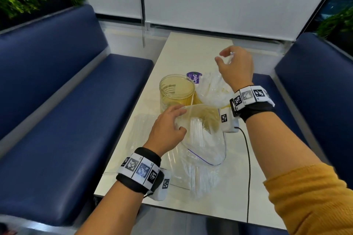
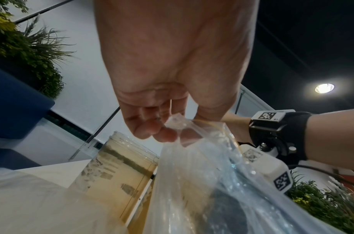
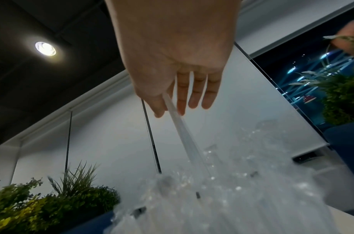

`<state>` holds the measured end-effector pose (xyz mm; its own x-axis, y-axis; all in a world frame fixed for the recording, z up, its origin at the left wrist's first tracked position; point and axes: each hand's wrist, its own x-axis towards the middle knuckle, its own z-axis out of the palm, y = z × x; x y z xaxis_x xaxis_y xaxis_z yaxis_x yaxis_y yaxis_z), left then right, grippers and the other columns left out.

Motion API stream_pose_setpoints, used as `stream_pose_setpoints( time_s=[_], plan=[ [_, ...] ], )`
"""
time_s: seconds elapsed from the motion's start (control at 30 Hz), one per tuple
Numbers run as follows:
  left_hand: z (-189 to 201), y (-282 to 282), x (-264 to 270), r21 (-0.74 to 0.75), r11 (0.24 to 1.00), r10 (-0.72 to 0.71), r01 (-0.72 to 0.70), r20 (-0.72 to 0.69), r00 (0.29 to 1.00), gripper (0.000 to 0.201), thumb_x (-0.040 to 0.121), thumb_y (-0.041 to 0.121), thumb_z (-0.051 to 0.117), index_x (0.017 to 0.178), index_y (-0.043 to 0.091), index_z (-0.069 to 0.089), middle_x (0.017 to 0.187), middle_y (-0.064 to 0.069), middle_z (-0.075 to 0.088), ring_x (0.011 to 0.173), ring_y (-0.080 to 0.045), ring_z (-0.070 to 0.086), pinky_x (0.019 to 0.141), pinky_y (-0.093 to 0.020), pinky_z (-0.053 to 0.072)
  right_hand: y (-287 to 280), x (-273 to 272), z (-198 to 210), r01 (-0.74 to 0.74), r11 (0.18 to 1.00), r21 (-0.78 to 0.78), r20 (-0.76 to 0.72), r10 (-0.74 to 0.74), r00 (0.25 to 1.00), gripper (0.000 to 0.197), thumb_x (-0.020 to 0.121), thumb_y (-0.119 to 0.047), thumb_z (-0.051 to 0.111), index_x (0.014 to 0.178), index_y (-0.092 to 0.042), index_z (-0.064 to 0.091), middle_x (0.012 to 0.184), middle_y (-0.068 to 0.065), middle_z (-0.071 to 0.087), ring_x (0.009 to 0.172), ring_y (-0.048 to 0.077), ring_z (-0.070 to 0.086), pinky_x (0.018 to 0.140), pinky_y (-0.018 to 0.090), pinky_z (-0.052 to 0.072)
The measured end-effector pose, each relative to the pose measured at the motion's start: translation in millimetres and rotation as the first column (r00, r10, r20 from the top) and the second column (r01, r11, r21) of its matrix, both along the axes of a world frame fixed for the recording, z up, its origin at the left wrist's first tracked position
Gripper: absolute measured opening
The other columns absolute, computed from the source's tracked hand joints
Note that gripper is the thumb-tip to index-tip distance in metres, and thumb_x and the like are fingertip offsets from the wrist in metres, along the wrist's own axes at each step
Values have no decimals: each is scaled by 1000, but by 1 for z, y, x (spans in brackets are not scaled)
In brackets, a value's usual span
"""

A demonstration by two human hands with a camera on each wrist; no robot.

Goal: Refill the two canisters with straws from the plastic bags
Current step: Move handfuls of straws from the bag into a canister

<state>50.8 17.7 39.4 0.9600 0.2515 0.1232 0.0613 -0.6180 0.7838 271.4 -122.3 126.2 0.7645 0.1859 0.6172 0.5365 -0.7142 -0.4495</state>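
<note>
So the left hand (image 1: 166, 127) has its fingers (image 2: 150, 126) curled round the top edge of a clear plastic bag (image 1: 202, 139), pinching a bunched bit of it and holding the mouth up. That bag has straws in it (image 1: 196, 129) and sits right beside that hand on the worktop (image 1: 183, 51), trailing back toward the person. Just past the left fingertips stands the open canister (image 1: 176, 91), clear with a yellowish tint, upright; from the left wrist view it's touching or almost touching the bag, can't tell which.

The right hand (image 1: 236, 65) is lifted above and beyond the canister, thumb and forefinger closed on a single wrapped straw (image 3: 178, 120), the other fingers (image 3: 198, 93) hanging fairly straight. Below that hand there's a second crinkly bag (image 1: 212, 89) lying just to the right of the canister, with a purple label (image 1: 193, 77) poking out behind it.

More flat plastic packs (image 1: 139, 131) lie on the worktop left of the left hand. Blue bench seats (image 1: 66, 101) either side.
</note>
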Motion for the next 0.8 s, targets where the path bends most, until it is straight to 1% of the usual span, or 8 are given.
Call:
stream_pose_setpoints(
  time_s=[0.1,0.2,0.27,0.33,0.4,0.47,0.6,0.8],
  plan=[
    [3,-2,1,6,1000,-4,4,2,1000,58,83,8,66,139,21,56,149,14,45,130,-9,47,110,-29,40,2,-4,-2,-98,994,44,21,97,995,40,83,-36,75,118,-27,57,100,-8,68,88,14,65,80,32,53],
    [4,-2,0,10,1000,-10,10,3,1000,58,83,9,65,138,22,57,149,16,45,121,-8,53,107,-26,40,1,-10,-14,-90,973,213,82,74,994,61,80,-31,81,128,-26,43,97,-7,65,68,11,66,74,25,53],
    [4,-2,-1,18,1000,-16,16,3,1000,58,83,8,65,138,22,57,149,16,45,125,-7,50,108,-27,39,-1,-12,-20,-103,961,255,97,81,992,46,90,-35,70,127,-23,44,94,-7,64,60,12,65,69,26,54],
    [2,-2,-2,24,1000,-14,14,2,1000,58,83,8,65,139,22,57,149,16,45,131,-7,47,108,-25,37,-1,-12,-22,-103,971,214,51,94,994,31,101,-44,45,115,-18,53,83,-3,65,57,16,65,64,37,57],
    [1,-3,-3,29,1000,-7,7,1,1000,58,84,8,65,139,22,57,149,15,45,132,-8,45,108,-24,36,0,-8,-24,-43,993,112,-43,48,998,48,104,-47,26,100,-14,61,80,3,67,67,23,65,66,43,56],
    [1,-3,-4,35,999,-5,4,6,1000,57,84,8,64,139,22,57,149,14,45,133,-8,45,109,-24,35,-2,0,-29,11,998,-68,-134,-20,991,50,106,-38,24,98,-13,67,91,7,69,83,28,65,74,42,55],
    [0,-4,-7,37,999,-4,3,7,1000,57,84,8,64,139,21,56,150,13,44,135,-9,44,112,-26,35,-6,6,-41,-153,874,-460,-344,-17,939,36,105,-18,31,125,-13,60,119,19,59,108,41,56,91,48,50],
    [2,-8,-6,19,1000,-15,15,3,1000,60,84,8,65,142,20,54,151,11,43,136,-12,43,113,-29,36,-19,-18,-10,-116,864,-490,-268,-23,963,40,100,-41,47,132,-20,58,139,13,47,128,35,40,102,50,40]
  ],
)
